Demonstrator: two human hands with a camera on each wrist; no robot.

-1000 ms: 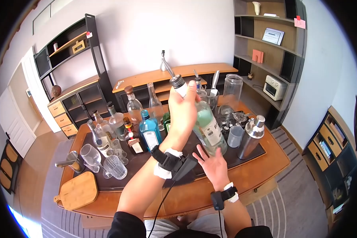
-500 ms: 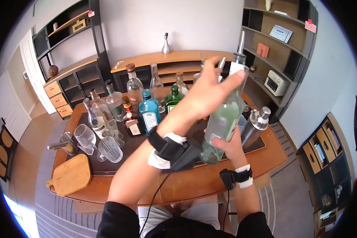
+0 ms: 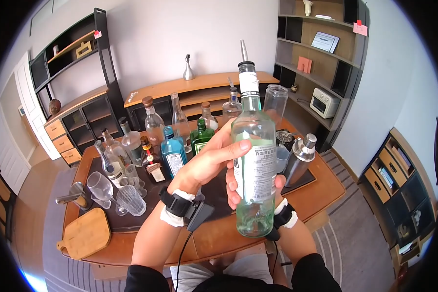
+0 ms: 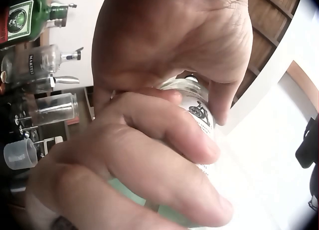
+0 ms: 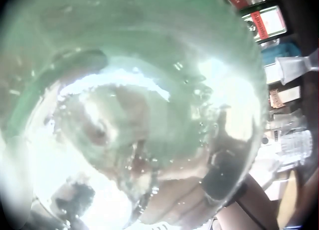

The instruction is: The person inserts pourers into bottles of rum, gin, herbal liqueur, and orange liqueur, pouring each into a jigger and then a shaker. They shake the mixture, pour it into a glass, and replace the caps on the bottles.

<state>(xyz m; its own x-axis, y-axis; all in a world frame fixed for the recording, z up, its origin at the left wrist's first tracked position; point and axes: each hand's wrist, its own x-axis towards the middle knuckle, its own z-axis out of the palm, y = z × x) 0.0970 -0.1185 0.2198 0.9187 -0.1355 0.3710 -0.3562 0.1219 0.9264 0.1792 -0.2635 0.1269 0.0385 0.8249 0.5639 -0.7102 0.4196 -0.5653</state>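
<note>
A pale green glass liquor bottle with a metal pour spout stands nearly upright in the air before me, its printed back label towards the head camera. My left hand holds its upper body, thumb lying across the front beside the label. Lower down, my right hand grips it from behind; fingers show at the left side and a thumb tip at the right. In the left wrist view, the right fingers wrap the glass below the left palm. The bottle's base fills most of the right wrist view.
On the table's dark mat stand a blue bottle, a green bottle and several other bottles. A cut-glass tumbler and a wooden cutting board lie at left. The steel shaker stands at right.
The bottle has come to the middle, closer to the head camera, its label turned forward. My left hand has shifted from the neck to the body; my right hand, earlier open beside it, now grips it.
</note>
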